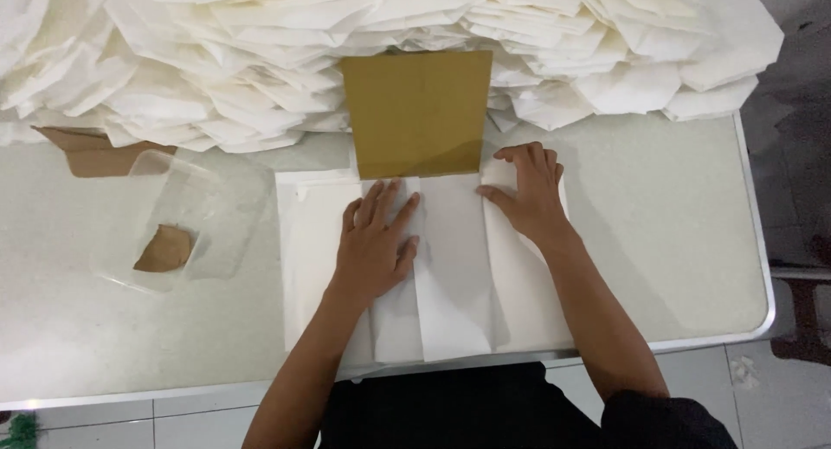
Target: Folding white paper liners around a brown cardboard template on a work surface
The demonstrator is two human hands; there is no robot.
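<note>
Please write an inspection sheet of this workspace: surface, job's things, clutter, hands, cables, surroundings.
Surface: white table with a metal edge.
Job's things: white paper sheet lying flat with folded flaps; brown cardboard template on its top end.
Clutter: big pile of folded white papers at the back; clear plastic container holding a brown piece; brown cardboard scrap.
Hands: left hand pressed flat on the sheet; right hand pressing the right flap, fingers spread.
Cables: nothing seen.
Surroundings: tiled floor.

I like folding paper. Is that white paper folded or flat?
Folded: the paper's sides overlap in the middle, pressed by the left hand and right hand.
</note>
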